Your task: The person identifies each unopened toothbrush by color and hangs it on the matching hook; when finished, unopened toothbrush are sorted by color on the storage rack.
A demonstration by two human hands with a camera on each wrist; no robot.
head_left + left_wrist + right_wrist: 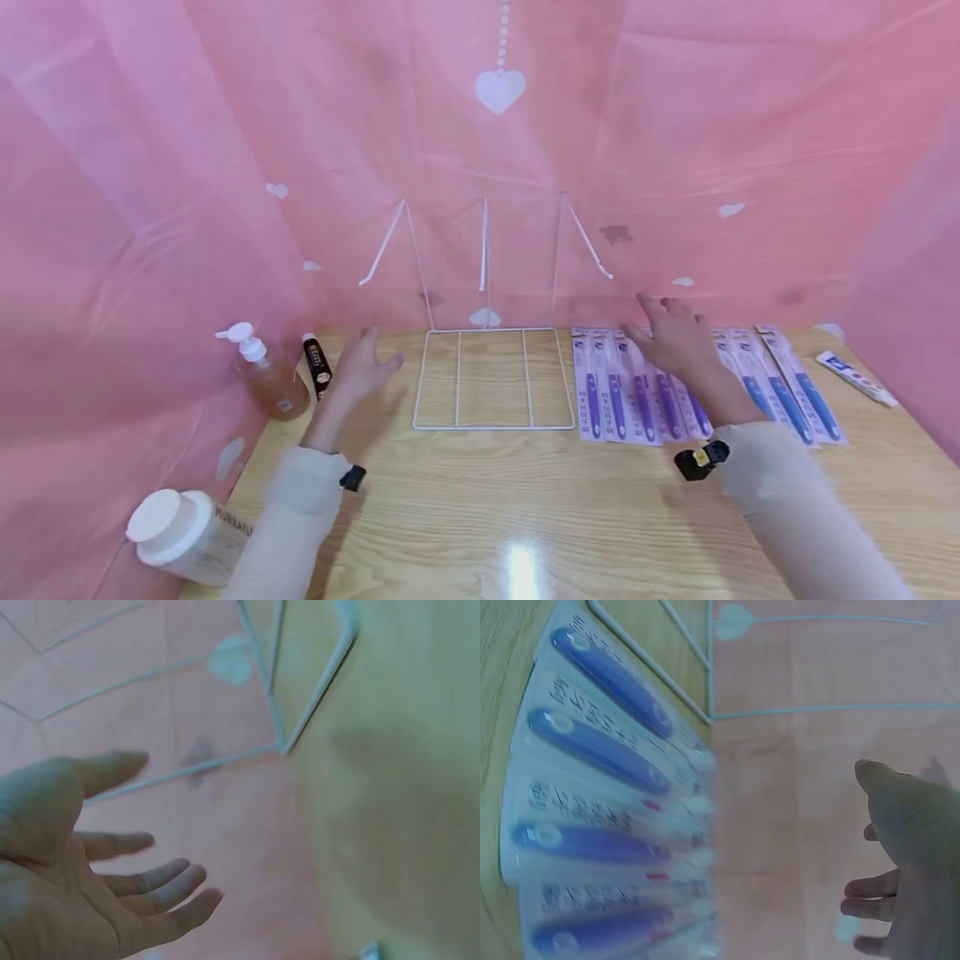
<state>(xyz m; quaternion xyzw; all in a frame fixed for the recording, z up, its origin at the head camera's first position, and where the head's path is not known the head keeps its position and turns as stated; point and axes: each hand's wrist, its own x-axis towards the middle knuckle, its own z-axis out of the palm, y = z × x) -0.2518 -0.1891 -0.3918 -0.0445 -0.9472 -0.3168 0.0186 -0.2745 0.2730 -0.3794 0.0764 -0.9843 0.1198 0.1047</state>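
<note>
A white wire rack (493, 428) with three upright prongs stands at the back middle of the table. To its left my left hand (362, 367) hovers with fingers spread, holding nothing; in the left wrist view the palm (67, 900) shows beside the rack's wires (315, 697). My right hand (678, 337) is held above a row of packaged toothbrushes, its fingers extended and apart. Purple-handled toothbrushes (617, 396) lie nearest the rack, and blue-handled ones (791, 400) lie farther right. The hand covers part of the row's middle. In the right wrist view several toothbrush packs (592, 750) fan out.
On the left stand an amber pump bottle (273, 383) and a black tube (317, 365). A white-lidded jar (191, 533) lies near the left front, partly behind the sleeve. A toothpaste tube (855, 377) lies far right. Pink curtain (495, 150) encloses the back and sides.
</note>
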